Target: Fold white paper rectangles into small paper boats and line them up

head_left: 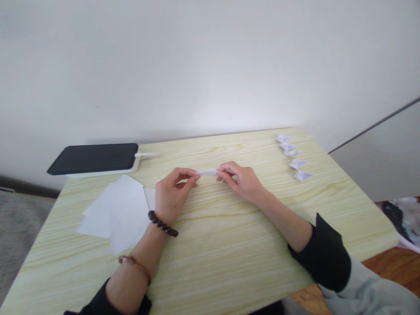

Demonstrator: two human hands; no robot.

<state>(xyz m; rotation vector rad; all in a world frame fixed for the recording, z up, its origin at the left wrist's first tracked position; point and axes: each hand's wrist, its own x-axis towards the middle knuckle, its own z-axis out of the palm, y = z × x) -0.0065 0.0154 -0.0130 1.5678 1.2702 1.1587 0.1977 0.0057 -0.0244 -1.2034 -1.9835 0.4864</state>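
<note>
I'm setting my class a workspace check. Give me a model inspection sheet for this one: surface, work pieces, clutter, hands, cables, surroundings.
Surface: pale wood-grain table, against a pale wall.
Work pieces: folded strip of white paper between the hands; five small folded pieces in a row towards the far right; overlapping loose sheets at the left.
Clutter: dark-topped device with a white base, far left.
Hands: left hand and right hand each pinch one end of the folded strip.
Cables: white cable at the device's right end; far end unclear.
Surroundings: grey floor at left, brown wood-look floor at right.
</note>
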